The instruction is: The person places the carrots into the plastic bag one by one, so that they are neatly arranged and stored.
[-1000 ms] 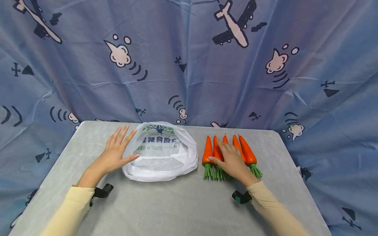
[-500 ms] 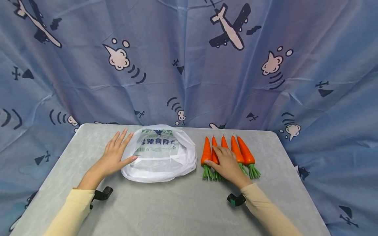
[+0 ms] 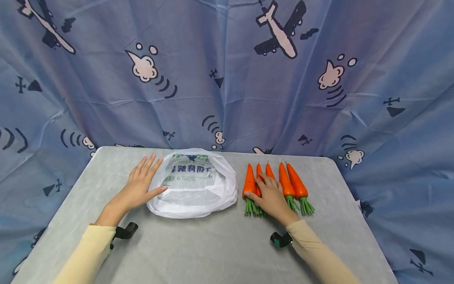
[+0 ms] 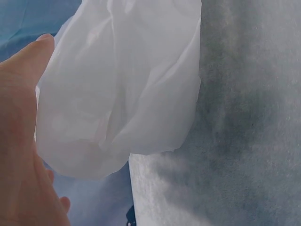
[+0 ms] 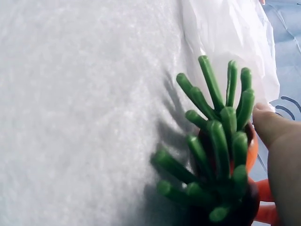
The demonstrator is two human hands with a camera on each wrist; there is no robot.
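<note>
From the head, your left hand [image 3: 136, 189], fingers apart, is at the white bag [image 3: 193, 189], your right hand [image 3: 274, 199] over carrots [image 3: 286, 181] beside it on the surface [image 3: 198, 252]. Left wrist shows your thumb [image 4: 40, 49] by the bag; right wrist shows green tops [image 5: 217, 141], and I cannot tell whether you grip.

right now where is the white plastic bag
In the head view, the white plastic bag lies mostly left of centre, between the left hand and the green-topped orange carrots.
</note>
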